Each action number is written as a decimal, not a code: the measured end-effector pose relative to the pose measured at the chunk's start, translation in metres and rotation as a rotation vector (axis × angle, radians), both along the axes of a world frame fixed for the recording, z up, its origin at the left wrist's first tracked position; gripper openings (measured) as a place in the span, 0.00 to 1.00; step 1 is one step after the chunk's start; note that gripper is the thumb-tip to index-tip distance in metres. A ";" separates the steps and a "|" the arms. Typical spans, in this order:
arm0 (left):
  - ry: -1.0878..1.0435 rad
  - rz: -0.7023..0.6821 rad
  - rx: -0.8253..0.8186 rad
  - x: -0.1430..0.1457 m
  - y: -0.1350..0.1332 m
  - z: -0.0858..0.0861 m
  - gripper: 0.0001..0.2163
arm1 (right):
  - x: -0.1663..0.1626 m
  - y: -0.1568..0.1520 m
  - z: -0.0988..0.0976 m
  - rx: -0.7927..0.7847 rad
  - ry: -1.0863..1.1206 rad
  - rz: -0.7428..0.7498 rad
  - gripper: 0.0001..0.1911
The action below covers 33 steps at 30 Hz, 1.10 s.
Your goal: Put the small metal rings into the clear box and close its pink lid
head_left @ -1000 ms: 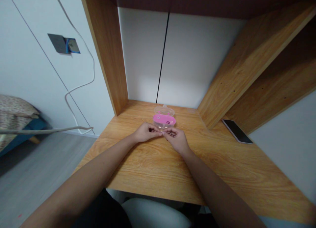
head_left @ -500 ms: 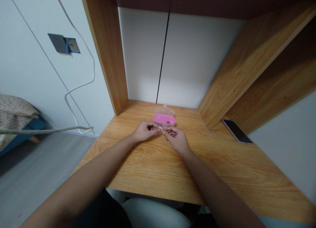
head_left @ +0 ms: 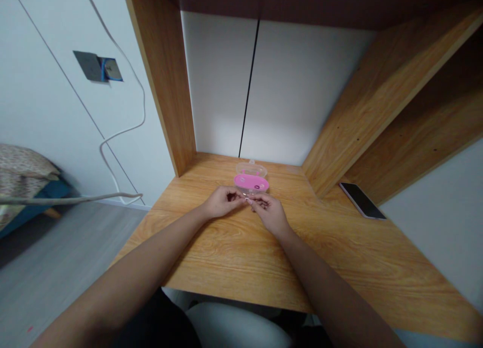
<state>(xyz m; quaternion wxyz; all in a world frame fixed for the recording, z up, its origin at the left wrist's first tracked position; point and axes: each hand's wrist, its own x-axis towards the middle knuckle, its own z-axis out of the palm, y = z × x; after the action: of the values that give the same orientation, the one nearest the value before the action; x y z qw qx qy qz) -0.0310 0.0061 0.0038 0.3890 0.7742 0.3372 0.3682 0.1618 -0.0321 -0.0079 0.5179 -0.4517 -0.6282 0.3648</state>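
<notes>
The left hand (head_left: 222, 202) and the right hand (head_left: 268, 211) are meeting fingertip to fingertip over the table (head_left: 241, 257), each grip pinching something too small to name. They are working just in front of the open pink case (head_left: 251, 182) — probably to keep it within reach. Both forearms are stretching forward, wrists low.

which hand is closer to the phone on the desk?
Right. The right hand is at mid-desk, with the phone off to its right by the shelf. The left hand sits further left, fingertips meeting the right's.
</notes>
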 end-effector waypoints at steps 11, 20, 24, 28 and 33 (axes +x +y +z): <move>0.049 0.065 0.308 -0.007 -0.001 0.007 0.10 | 0.000 0.000 -0.001 0.035 -0.058 -0.029 0.09; 0.194 0.338 0.467 -0.013 0.012 -0.003 0.27 | 0.000 -0.002 0.005 0.097 -0.082 -0.107 0.09; 0.343 0.360 0.408 -0.010 0.013 -0.007 0.38 | 0.001 0.000 0.001 0.127 -0.105 -0.109 0.09; 0.393 0.446 0.345 -0.001 0.018 -0.007 0.47 | 0.000 0.001 0.001 0.154 -0.130 -0.100 0.08; 0.364 0.420 0.290 0.004 0.023 -0.011 0.46 | 0.003 0.001 0.003 0.223 -0.194 -0.146 0.06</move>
<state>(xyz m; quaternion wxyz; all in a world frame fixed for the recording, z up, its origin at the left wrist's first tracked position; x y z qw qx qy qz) -0.0267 0.0287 -0.0076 0.1231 0.7883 0.4976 0.3403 0.1653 -0.0314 -0.0047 0.5270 -0.4689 -0.6774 0.2087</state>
